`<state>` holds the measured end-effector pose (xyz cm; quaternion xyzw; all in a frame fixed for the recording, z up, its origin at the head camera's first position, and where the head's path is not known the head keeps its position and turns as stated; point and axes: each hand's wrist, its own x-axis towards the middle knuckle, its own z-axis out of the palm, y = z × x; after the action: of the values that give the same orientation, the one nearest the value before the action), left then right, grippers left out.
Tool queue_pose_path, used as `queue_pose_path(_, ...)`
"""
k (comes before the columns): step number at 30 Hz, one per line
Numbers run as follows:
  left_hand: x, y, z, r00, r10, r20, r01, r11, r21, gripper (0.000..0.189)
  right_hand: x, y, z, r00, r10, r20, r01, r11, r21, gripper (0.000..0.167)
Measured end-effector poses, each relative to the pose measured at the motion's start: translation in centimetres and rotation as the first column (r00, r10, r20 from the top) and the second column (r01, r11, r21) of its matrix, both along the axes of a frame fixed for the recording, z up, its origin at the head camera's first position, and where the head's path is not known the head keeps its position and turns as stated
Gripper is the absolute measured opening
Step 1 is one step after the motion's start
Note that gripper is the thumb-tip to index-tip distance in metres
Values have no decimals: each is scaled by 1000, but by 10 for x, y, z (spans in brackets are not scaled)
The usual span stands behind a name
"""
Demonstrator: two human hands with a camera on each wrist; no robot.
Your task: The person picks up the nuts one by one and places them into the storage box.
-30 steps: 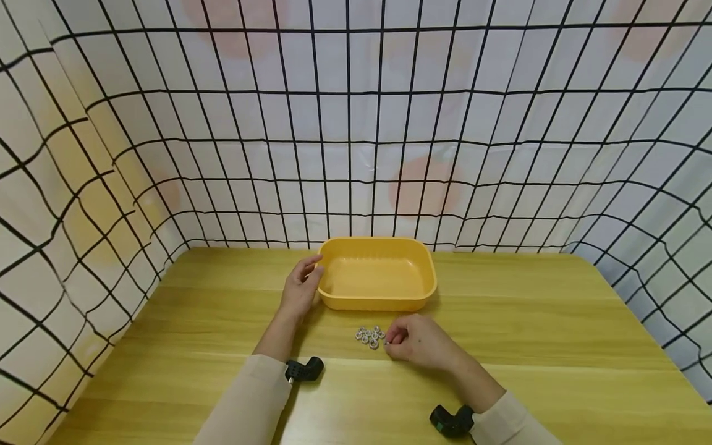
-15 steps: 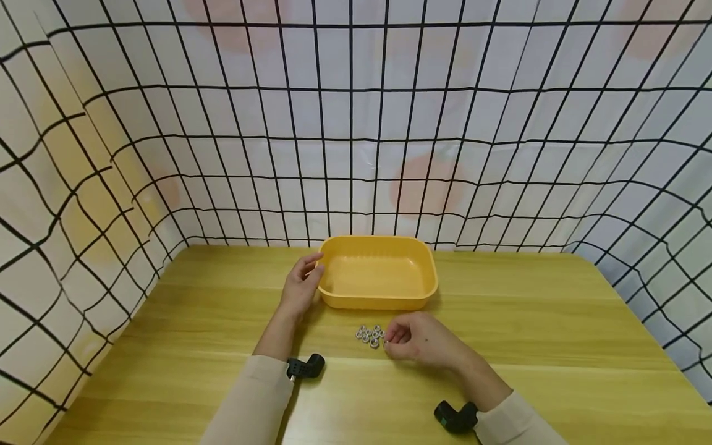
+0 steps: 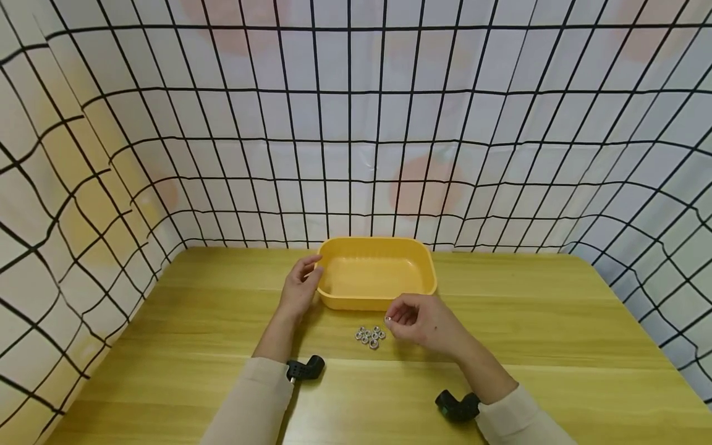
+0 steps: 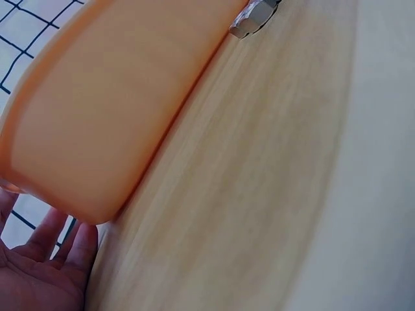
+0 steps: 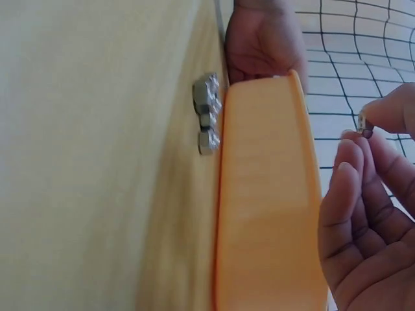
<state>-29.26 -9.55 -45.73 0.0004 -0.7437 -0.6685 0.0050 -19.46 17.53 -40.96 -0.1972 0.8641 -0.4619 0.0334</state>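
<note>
My right hand (image 3: 427, 324) pinches a small metal nut (image 5: 365, 126) between thumb and fingertips. It is raised just in front of the yellow plastic basin (image 3: 375, 303). Below and to its left, several silver hex nuts (image 3: 366, 336) lie in a loose cluster on the table. My left hand (image 3: 298, 293) rests against the basin's left end with relaxed fingers. In the left wrist view its fingertips touch or nearly touch the basin's corner; part of the hand is cut off. The basin's visible inside holds nothing.
The wood-grain table (image 3: 183, 371) spreads around the basin. A black grid (image 3: 378, 142) over pale sheeting rises behind it and along both sides. Black wrist devices (image 3: 306, 368) sit at both cuffs.
My right hand has lifted from the right edge of the nut cluster, a little up towards the basin, with the pinched nut. My left hand stays by the basin.
</note>
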Motion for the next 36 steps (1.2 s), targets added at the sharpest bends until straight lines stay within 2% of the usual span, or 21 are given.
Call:
queue_pose_path(7, -1, -3, 5, 1000, 1, 0, -1, 1000, 1, 35, -17, -2, 21, 994, -55, -91, 58, 998, 25, 8)
queue_pose_path(12, -2, -4, 1, 1000, -2, 2, 2, 1000, 5, 36, -31, -1, 29, 990, -85, -111, 94, 992, 81, 5)
queue_pose_path(17, -4, -4, -2, 1000, -9, -1, 9, 1000, 13, 37, -47, -1, 26, 985, -107, -134, 122, 986, 110, 6)
queue_pose_path(22, -4, -4, -2, 1000, -6, -6, 6, 1000, 16, 37, -62, -1, 22, 985, -73, -154, 93, 987, 130, 5)
queue_pose_path(29, 1, 1, -2, 1000, -10, -3, 10, 999, 32, 37, -75, 5, 20, 986, -36, -163, 78, 962, 263, 6)
queue_pose_path(36, 0, 0, -3, 1000, -7, 10, 7, 999, 43, 37, -88, 4, 14, 986, -9, -168, 61, 949, 308, 12)
